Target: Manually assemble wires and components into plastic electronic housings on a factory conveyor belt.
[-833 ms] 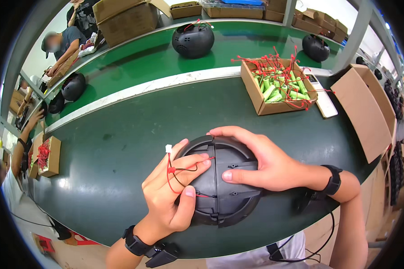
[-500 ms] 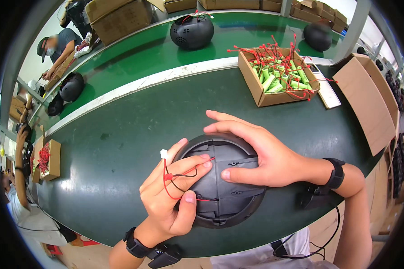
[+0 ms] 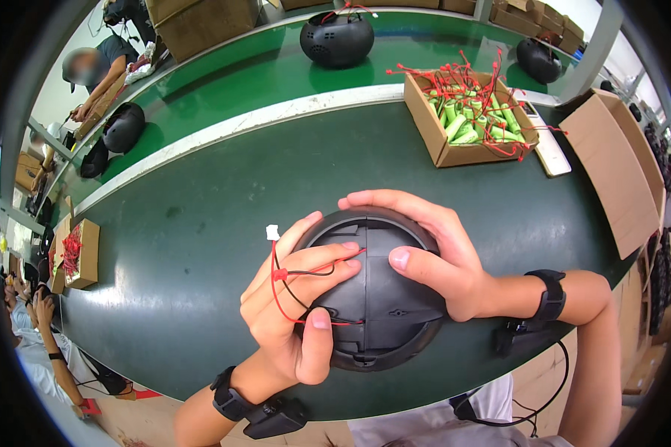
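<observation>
A round black plastic shell [image 3: 384, 298] lies on the dark green table [image 3: 201, 238] close to its near edge. My left hand [image 3: 291, 313] grips its left side, thumb pressed on the shell. A red and black wire pair [image 3: 287, 287] loops over my left fingers and ends in a small white plug [image 3: 272, 232]. My right hand [image 3: 432, 249] cups the shell's upper right, thumb on its top face. Both wrists wear black bands.
An open cardboard box [image 3: 466, 119] of green cylinders with red wires stands at the back right, a flat cardboard piece [image 3: 619, 171] beside it. Black shells [image 3: 337, 39] ride a green conveyor behind. Another wire box [image 3: 76, 253] sits far left. People work at the left.
Both hands and the shell have stayed in place on the table. My left thumb has shifted down onto the shell and the wire loop has tightened over my fingers.
</observation>
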### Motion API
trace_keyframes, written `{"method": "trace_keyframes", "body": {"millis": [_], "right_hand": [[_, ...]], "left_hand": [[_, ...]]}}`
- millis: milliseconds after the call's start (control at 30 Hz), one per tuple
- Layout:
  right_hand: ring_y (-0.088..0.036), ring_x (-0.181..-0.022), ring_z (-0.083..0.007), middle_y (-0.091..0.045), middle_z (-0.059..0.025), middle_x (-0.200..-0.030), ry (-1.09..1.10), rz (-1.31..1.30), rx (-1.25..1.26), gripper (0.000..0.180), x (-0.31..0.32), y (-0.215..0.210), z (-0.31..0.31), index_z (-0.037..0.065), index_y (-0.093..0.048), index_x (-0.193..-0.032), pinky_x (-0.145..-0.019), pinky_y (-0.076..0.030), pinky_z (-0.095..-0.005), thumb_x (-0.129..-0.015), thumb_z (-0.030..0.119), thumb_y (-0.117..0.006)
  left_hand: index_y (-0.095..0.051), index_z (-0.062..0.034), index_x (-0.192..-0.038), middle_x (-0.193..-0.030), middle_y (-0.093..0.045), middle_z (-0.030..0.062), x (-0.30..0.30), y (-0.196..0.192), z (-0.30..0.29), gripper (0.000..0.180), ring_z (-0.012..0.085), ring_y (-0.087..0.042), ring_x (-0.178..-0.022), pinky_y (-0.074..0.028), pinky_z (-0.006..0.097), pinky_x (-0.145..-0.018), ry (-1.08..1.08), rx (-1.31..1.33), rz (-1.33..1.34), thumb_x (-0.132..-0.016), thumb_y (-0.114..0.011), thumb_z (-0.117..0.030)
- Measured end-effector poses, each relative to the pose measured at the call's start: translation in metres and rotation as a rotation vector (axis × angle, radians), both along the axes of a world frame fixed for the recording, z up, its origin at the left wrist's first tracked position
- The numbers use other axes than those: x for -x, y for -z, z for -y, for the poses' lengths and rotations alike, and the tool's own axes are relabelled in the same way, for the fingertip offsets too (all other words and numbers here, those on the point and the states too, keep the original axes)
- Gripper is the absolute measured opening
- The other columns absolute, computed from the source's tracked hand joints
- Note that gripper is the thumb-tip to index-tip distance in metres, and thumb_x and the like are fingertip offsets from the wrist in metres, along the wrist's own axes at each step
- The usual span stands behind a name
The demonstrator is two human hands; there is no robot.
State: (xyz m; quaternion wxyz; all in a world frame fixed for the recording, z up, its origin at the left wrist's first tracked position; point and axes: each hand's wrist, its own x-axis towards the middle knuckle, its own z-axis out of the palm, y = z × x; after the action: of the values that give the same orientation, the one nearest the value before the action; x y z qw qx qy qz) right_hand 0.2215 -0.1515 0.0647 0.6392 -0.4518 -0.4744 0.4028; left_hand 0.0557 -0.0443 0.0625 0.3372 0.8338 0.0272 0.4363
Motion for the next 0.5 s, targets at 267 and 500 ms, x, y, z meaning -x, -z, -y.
{"method": "trace_keyframes", "body": {"millis": [267, 500], "right_hand": [[-0.037, -0.134, -0.0254, -0.043, -0.0189, -0.140, -0.124, -0.127, 0.024, 0.066, -0.011, -0.006, -0.001, -0.003, -0.037, -0.141, -0.112, -0.024, -0.0355, -0.085, 0.023, -0.061], [-0.018, -0.142, -0.0420, -0.023, -0.0182, -0.153, -0.423, 1.366, -0.058, 0.122, -0.020, -0.088, -0.009, 0.013, -0.029, -0.148, -0.111, -0.020, -0.0573, -0.046, 0.045, -0.089]], "left_hand": [[-0.056, 0.0041, -0.106, -0.120, -0.045, 0.0240, 0.001, 0.018, -0.033, 0.045, 0.0373, -0.056, -0.108, -0.047, 0.043, -0.091, 0.104, 0.029, 0.068, -0.076, -0.064, -0.028], [-0.034, -0.0023, -0.120, -0.116, -0.031, 0.0185, -0.006, 0.035, -0.032, 0.091, 0.0352, -0.041, -0.118, -0.039, 0.048, -0.097, 0.096, 0.208, 0.204, -0.063, -0.077, -0.058]]}}
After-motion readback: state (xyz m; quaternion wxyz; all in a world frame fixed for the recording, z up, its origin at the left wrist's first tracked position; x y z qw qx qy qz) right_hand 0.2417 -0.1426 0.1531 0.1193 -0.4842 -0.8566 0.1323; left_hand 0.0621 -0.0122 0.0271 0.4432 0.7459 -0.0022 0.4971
